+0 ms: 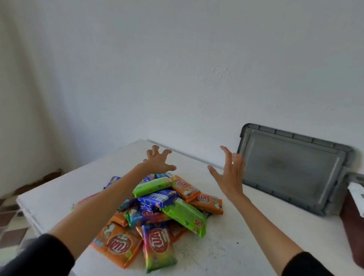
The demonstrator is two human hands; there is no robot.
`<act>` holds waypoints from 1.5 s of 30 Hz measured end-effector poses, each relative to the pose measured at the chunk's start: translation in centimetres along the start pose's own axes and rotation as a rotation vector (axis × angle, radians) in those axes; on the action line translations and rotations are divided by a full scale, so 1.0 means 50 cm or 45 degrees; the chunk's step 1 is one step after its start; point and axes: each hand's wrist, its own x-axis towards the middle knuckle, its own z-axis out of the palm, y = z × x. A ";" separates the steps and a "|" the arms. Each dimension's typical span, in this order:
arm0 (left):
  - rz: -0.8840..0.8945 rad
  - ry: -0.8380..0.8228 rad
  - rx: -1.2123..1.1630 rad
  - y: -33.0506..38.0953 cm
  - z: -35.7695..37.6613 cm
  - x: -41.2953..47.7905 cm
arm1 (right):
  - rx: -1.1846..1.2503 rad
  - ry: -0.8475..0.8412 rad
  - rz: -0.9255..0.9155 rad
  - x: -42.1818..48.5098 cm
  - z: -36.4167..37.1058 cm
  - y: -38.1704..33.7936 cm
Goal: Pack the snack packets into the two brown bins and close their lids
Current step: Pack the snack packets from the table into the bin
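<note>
– Well, where do you see the risk? The white table [235, 234] is wide, and the packets lie on it in the lower centre of the frame.
– The table has an open edge at the lower left, and the pile of snack packets [159, 203] reaches near to it. If the heap is swept too fast, some smooth packets can slide off to the floor there, I think.
– And the grey lid [290, 169] at the right?
– It stands tilted against the wall (only leaned, not fixed, as far as I can judge). A push from an elbow could make it fall flat.
– I see only one brown bin [354, 224], cut by the right edge of the frame.
– Yes, and it is well apart from the pile, so packets carried there in a loose armful may drop. The second bin I cannot find.
– And the hands?
– The left hand [157, 160] and the right hand [230, 173] hover above the far side of the pile, fingers spread wide and a little bent, holding nothing. So wide a grab may take too many packets at once.
</note>
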 end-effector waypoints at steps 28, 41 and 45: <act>-0.374 0.106 -0.028 -0.330 0.035 -0.296 | -0.121 -1.457 -0.173 -0.065 -0.022 -0.186; -0.173 0.415 -0.010 -0.228 -0.010 -0.363 | -0.218 -1.060 -0.225 -0.141 -0.045 -0.190; -0.032 0.398 -0.037 -0.127 -0.032 -0.407 | -0.262 -0.966 -0.235 -0.153 -0.128 -0.168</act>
